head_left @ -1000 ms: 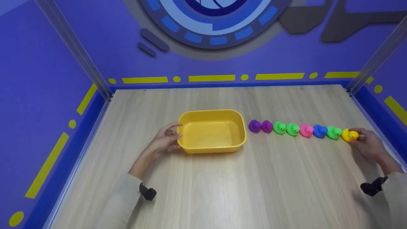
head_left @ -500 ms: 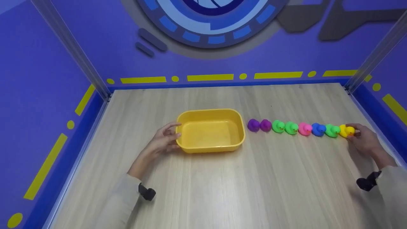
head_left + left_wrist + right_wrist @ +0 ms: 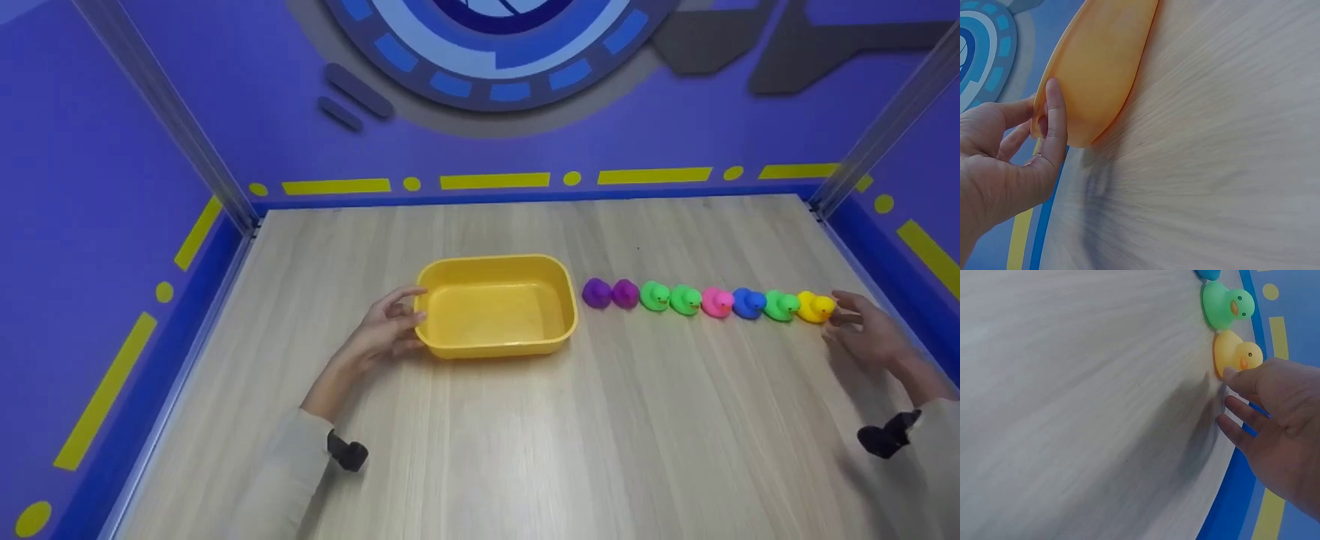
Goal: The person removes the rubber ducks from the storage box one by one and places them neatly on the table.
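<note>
With its thumb against the outer wall and its fingers at the rim, my left hand (image 3: 386, 328) holds the left end of a yellow plastic basin (image 3: 496, 349). The same left hand (image 3: 1022, 146) shows the pinch at the rim in the left wrist view. My right hand (image 3: 870, 334) is just right of a yellow rubber duck (image 3: 814, 307), fingers loosely bent and not gripping it. In the right wrist view the thumb tip of the right hand (image 3: 1275, 416) lies close by the duck; whether they touch I cannot tell.
Left of the yellow duck, a row of rubber ducks runs toward the basin: green (image 3: 781, 306), blue (image 3: 748, 304), pink (image 3: 717, 302), two more green, then two purple ones (image 3: 597, 293). Blue panels (image 3: 480, 157) wall the wooden table (image 3: 525, 450) at back and sides.
My right hand slid the yellow duck left against the green one, then let go and drew back to the right. The left hand stays at the basin.
</note>
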`<action>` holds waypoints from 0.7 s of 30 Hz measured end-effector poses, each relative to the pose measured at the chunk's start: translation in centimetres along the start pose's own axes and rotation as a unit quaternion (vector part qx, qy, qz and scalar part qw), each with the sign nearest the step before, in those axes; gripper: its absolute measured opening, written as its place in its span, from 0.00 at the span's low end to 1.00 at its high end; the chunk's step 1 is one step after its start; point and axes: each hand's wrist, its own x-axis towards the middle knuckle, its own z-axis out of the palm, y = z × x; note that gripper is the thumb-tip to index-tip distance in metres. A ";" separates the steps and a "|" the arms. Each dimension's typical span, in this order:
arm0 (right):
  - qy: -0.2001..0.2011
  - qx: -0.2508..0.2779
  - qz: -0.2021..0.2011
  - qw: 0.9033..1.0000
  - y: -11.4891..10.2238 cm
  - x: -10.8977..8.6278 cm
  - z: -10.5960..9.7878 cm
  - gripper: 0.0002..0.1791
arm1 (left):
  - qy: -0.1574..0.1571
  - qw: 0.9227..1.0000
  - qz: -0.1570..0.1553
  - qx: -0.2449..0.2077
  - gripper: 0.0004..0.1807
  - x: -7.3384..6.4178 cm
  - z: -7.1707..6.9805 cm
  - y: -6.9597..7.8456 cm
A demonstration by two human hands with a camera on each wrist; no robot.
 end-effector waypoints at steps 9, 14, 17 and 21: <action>0.018 -0.060 0.011 0.998 -0.3 -0.5 -1.9 0.38 | 0.002 0.998 -0.001 0.065 0.27 0.7 0.7 0.7; 0.057 -0.078 -0.052 0.994 -2.2 0.2 -2.2 0.35 | -0.008 0.996 0.001 0.094 0.27 0.9 0.4 0.8; 0.074 -0.090 -0.082 0.990 -3.4 0.7 -2.2 0.31 | -0.021 0.993 0.013 0.116 0.28 1.0 0.2 0.7; 0.082 -0.088 -0.104 0.987 -4.8 0.9 -2.2 0.31 | -0.048 0.988 0.030 0.146 0.28 1.2 -0.1 1.1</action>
